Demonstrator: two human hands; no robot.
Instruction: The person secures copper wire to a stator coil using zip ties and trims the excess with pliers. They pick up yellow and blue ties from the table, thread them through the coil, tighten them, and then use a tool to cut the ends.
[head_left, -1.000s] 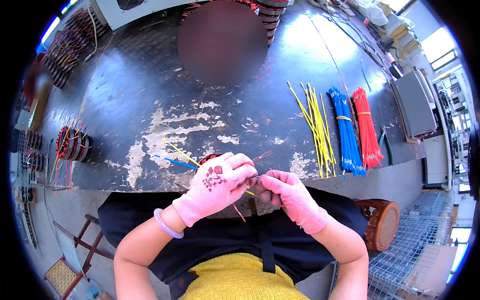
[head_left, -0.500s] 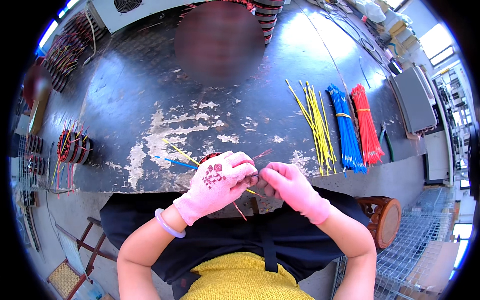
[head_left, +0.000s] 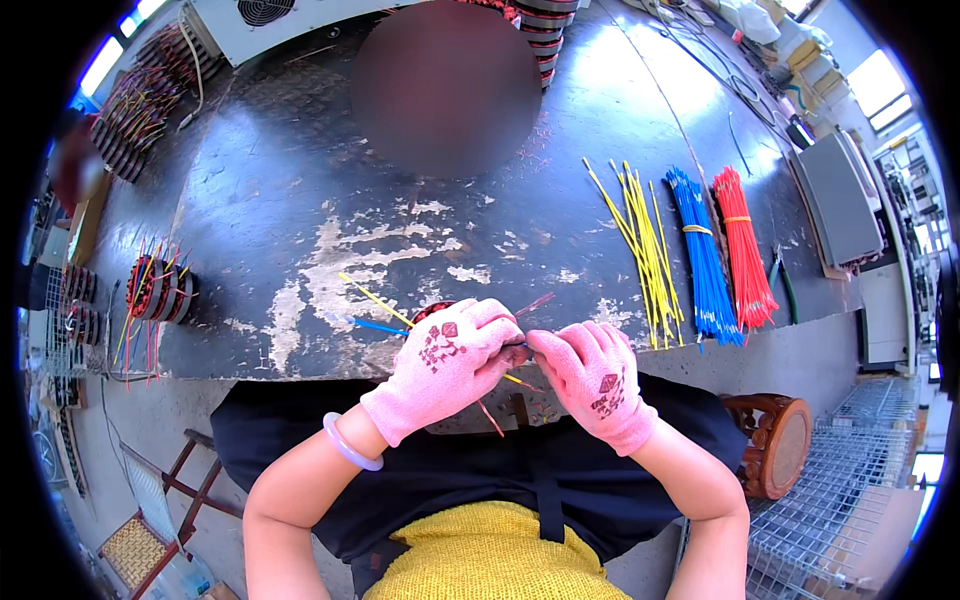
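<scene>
My left hand (head_left: 450, 355), in a pink glove, bends over a motor stator (head_left: 430, 312) with red and black windings, mostly hidden beneath it at the table's front edge. Its thumb and fingers pinch a thin dark wire end. Fingertip to fingertip with it, my right hand (head_left: 592, 375), also gloved in pink, is closed on the same wire; the exact grip is hidden. From around the stator stick out a yellow wire (head_left: 372, 297), a blue wire (head_left: 380, 327) and fine reddish winding leads (head_left: 535, 304). A pink-red wire (head_left: 490, 417) hangs below the left hand.
To the right lie loose yellow wires (head_left: 650, 255), a banded blue wire bundle (head_left: 704, 260), a banded red wire bundle (head_left: 744, 250) and green-handled pliers (head_left: 785, 285). Another wired stator (head_left: 160, 290) stands at left. More stators (head_left: 140, 105) are piled far left. A wooden stool (head_left: 775, 445) is at right.
My right hand has turned, its back now facing up, with its fingers stretched closer to the left fingertips. The left hand stays over the stator. The whole view has shifted slightly.
</scene>
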